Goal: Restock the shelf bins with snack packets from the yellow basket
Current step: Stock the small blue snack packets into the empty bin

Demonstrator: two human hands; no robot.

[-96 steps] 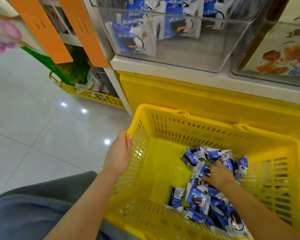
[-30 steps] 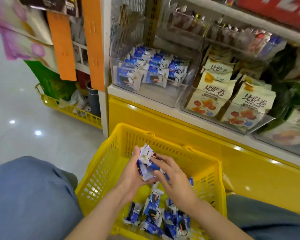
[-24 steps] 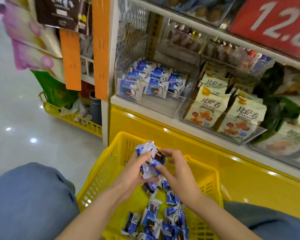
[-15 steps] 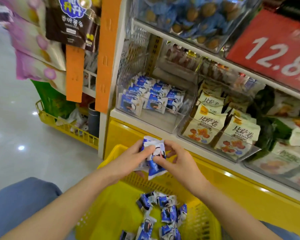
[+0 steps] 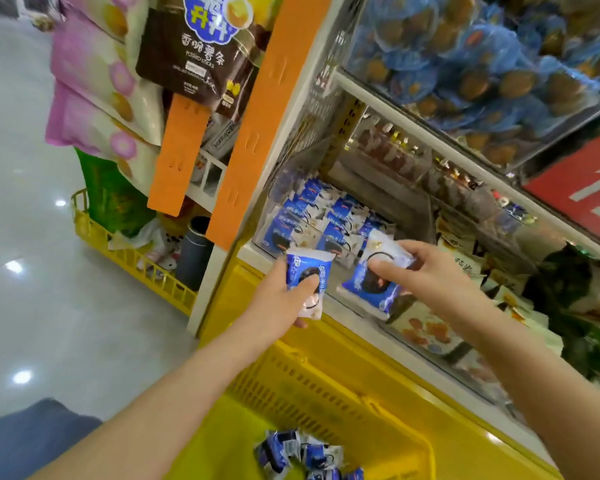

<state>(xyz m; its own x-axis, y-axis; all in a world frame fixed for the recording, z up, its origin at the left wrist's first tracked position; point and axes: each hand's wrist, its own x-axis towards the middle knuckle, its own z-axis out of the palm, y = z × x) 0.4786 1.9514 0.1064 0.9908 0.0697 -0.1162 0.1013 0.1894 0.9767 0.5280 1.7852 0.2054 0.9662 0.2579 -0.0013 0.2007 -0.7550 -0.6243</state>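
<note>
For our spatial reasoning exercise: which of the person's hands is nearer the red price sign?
Right. The right hand is below-left of the red price sign; the left hand lies farther left.

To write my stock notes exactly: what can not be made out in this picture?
Head view:
- Yellow basket: bottom edge cuts it; remaining packets uncountable.
- Red price sign: right edge cuts its number.
- Packet in left hand: thumb covers its print.
- Packet in right hand: motion blur smears its print.
</note>
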